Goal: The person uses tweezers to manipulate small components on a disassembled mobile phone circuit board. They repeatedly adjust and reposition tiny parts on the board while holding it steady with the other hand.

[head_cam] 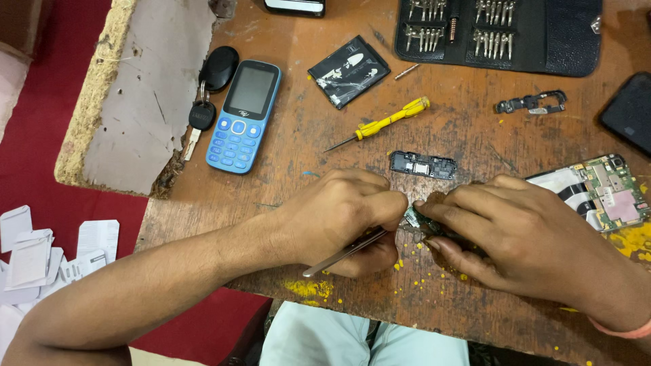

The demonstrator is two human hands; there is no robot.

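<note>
Small green circuit board (413,218) pinched by right hand (515,234); left hand (346,220) grips metal tweezers (342,254), just below black phone part (422,165)

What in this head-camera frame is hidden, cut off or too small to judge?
- Small circuit board: mostly covered by the left hand and right hand.
- Tweezers: tips hidden inside the left hand.
- Dark phone: cut by the right edge.
- Screwdriver bits: too small to distinguish.

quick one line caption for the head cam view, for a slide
Left hand holding metal tweezers and right hand pinching a small circuit board on a worn wooden table.
</note>
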